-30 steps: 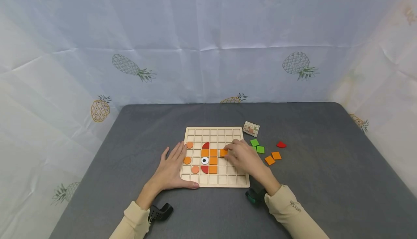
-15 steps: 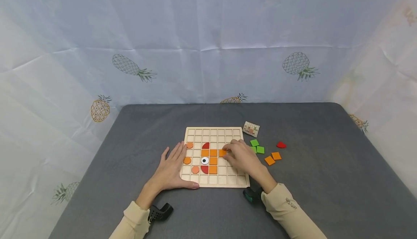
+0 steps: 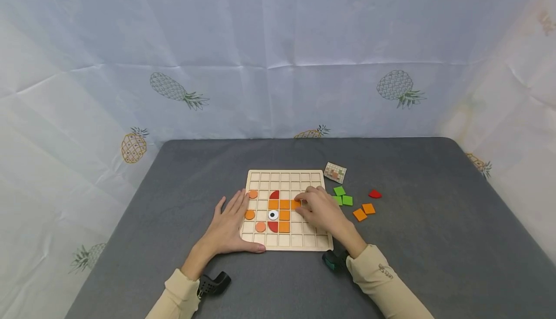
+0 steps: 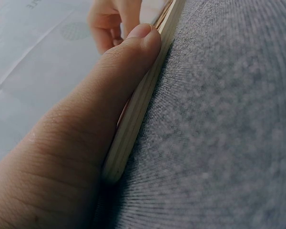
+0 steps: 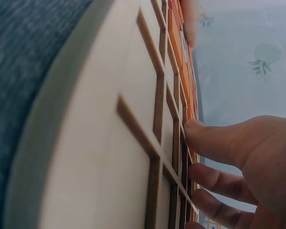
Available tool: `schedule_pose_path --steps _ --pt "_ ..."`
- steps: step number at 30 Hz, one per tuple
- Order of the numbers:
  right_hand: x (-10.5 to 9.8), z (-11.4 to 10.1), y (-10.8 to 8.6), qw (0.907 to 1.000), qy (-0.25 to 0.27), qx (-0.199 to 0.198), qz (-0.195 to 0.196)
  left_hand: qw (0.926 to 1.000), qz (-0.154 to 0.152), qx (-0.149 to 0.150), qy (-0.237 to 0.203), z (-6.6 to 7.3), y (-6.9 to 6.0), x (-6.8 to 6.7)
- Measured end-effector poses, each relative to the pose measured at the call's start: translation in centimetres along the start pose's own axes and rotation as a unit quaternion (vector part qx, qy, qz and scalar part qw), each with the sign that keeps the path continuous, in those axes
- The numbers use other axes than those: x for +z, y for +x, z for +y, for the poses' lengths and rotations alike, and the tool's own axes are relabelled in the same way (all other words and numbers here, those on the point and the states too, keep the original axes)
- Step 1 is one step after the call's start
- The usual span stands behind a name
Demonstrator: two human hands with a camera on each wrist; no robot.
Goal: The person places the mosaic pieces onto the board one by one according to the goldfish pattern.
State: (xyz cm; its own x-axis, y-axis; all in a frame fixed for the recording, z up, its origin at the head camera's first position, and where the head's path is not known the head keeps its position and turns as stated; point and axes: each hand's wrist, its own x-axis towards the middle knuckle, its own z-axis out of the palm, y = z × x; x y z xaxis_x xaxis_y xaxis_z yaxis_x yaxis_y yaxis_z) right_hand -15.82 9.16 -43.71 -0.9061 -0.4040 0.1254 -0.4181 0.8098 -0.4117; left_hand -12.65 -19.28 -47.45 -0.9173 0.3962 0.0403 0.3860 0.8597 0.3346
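A light wooden grid board [image 3: 304, 240] lies on the grey table. My left hand [image 3: 228, 226] rests spread on its left edge, the thumb along the front edge; in the left wrist view the thumb [image 4: 128, 57] presses the board's side [image 4: 133, 124]. My right hand [image 3: 325, 210] pinches an orange square [image 3: 295, 204] at the right end of a row of orange squares [image 3: 284, 204]. Two red pieces [image 3: 273, 226] and a white eye disc [image 3: 272, 215] sit beside the orange ones. In the right wrist view the right hand's [image 5: 229, 167] fingertips are low over the grid.
Orange discs [image 3: 260, 227] lie at the board's left part. Right of the board are green squares [image 3: 347, 200], two orange squares [image 3: 359, 214], a red piece [image 3: 375, 193] and a small pattern card [image 3: 335, 172]. A printed cloth [image 3: 278, 92] hangs behind the table.
My right hand has moved slightly left with the orange square, which now lies close against the orange row. My left hand has not moved.
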Motion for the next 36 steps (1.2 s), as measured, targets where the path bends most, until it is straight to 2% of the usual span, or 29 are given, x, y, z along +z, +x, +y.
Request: schedule_pose_path --steps 14,21,30,36 --pt "0.0 0.1 -0.2 1.0 0.007 0.005 0.0 1.0 0.002 0.003 -0.003 0.0 -0.1 0.1" --pt "-0.5 0.5 -0.6 0.9999 0.007 0.005 0.013 1.0 0.001 0.003 0.004 -0.1 0.1 0.0" --pt "-1.7 1.6 -1.9 0.9995 -0.004 -0.011 0.028 1.0 -0.001 0.001 0.003 -0.1 0.0 0.0" --pt "-2.7 2.8 -3.3 0.999 -0.006 -0.005 0.044 1.0 0.001 0.001 0.004 0.0 0.0 -0.1"
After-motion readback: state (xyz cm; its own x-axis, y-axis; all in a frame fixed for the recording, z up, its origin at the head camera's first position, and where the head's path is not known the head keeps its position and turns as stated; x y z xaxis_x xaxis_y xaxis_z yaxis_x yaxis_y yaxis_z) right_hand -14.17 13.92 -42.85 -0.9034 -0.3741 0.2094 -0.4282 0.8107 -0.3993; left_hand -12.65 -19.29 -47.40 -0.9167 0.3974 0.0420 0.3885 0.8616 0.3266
